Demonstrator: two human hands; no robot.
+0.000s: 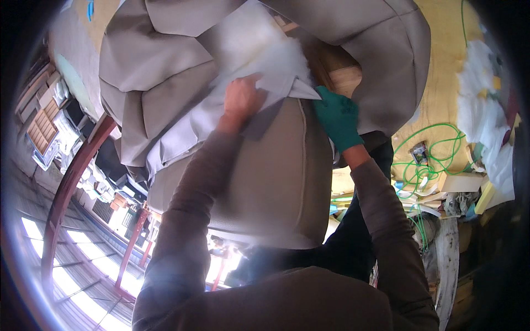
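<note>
A taupe upholstered seat piece [265,171], with a stitched seam down its right side, lies in front of me. Its cover's pale underside [193,118] is folded back along the far edge. White fluffy batting [259,44] shows inside the opening. My left hand [243,99], bare, rests at the border of batting and cover, its fingers smeared by motion. In a green glove, my right hand [338,117] pinches a pulled-up corner of the cover [305,89] at the seat's far right corner.
Loose taupe upholstery [160,60] bunches around the far side, with a wooden frame [345,80] exposed inside it. At right lie a tangled green cord [428,160], wood scraps [461,182] and white batting [483,99]. A red-brown post [74,182] stands at left.
</note>
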